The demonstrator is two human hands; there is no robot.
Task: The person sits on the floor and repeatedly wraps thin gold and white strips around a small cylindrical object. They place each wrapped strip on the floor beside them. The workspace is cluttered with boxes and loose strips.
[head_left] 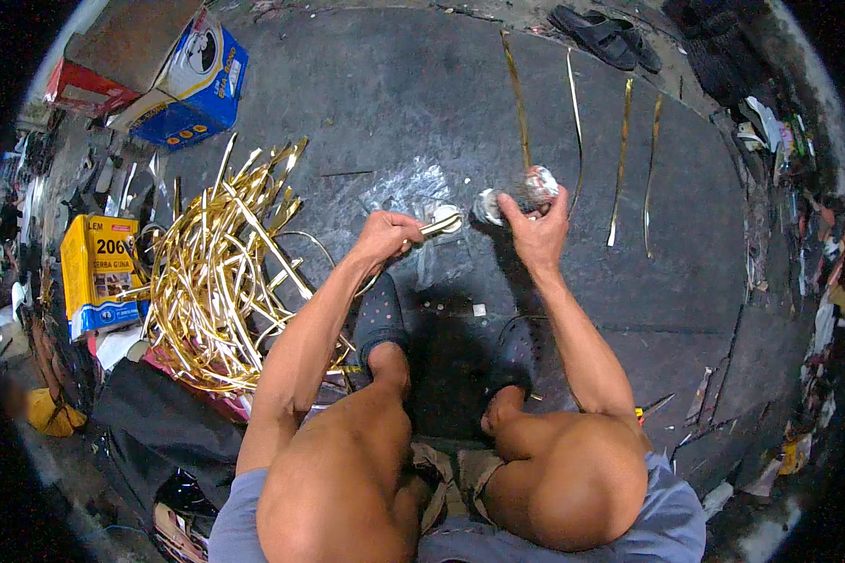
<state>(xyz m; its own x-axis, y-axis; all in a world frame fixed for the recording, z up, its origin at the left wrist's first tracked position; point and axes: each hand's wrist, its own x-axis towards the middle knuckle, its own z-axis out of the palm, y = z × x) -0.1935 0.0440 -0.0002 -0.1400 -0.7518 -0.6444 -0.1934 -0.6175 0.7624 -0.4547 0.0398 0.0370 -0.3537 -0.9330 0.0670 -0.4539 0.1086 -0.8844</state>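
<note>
Left of the gold strips (221,272) stands a yellow box (99,270).

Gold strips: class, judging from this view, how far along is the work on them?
Looks done: four straight gold strips lie apart on the dark floor. In hand: the left hand holds a strip end; the right hand grips a small shiny can. Left: a tangled gold strip pile.

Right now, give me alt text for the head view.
A squatting person's left hand grips a gold strip while the right hand holds a small silvery can over a dark floor. A tangled pile of gold strips lies at left.
</note>
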